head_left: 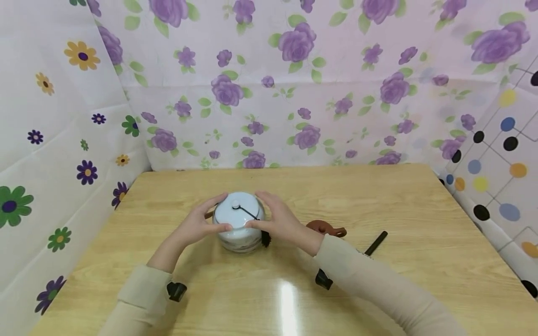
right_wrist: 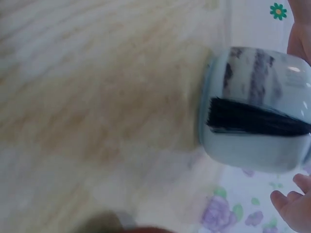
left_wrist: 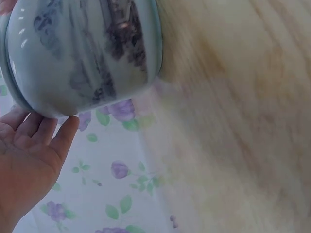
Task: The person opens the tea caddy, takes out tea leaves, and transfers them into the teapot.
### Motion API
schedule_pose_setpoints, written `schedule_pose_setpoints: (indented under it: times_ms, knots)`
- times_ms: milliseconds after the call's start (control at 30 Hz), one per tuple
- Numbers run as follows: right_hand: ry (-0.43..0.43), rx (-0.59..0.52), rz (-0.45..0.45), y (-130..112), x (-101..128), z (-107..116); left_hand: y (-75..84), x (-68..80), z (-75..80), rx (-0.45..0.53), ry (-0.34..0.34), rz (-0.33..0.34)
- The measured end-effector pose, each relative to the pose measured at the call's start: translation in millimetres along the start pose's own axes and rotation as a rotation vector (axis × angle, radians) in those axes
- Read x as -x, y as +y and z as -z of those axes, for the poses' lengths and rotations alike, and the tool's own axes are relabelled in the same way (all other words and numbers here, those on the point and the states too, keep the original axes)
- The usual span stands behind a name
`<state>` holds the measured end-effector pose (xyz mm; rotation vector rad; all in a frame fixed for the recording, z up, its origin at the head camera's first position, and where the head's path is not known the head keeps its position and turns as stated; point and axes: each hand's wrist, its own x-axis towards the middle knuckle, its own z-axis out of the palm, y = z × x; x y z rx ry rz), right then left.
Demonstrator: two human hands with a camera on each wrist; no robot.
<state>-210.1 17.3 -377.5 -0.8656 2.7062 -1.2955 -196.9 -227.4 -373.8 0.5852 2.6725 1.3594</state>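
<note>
A pale blue ceramic jar [head_left: 239, 228] with a knobbed lid [head_left: 237, 208] stands on the wooden table [head_left: 378, 196]. A brush lies across the lid, its black bristles [head_left: 265, 239] hanging down the jar's right side. My left hand [head_left: 210, 220] cups the jar's left side, fingers behind the lid and thumb at its front rim. On the opposite side my right hand [head_left: 270, 217] holds it the same way. The left wrist view shows the jar [left_wrist: 82, 53] with my left hand's fingers [left_wrist: 46, 131] touching its rim. In the right wrist view the bristles [right_wrist: 252, 119] lie against the jar [right_wrist: 257, 141].
A brown clay piece [head_left: 325, 228], partly hidden by my right forearm, sits just right of the jar. A black stick [head_left: 376, 242] lies further right. Floral cloth [head_left: 269, 93] walls close in the table at the back and on both sides.
</note>
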Motion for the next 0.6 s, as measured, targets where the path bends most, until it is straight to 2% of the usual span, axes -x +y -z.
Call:
schedule_pose_setpoints:
  times_ms: [133,400,600]
  knots:
    - [0.036,-0.001,-0.004,5.8,2.1,15.0,3.9,-3.7,6.0,-0.045,0.002,-0.017]
    - [0.127,0.12,0.108,18.3,18.5,56.2,12.2,-3.7,34.5,-0.121,0.09,-0.021]
    - [0.15,0.233,0.066,27.5,35.8,85.0,14.8,2.5,53.6,-0.25,0.157,-0.066]
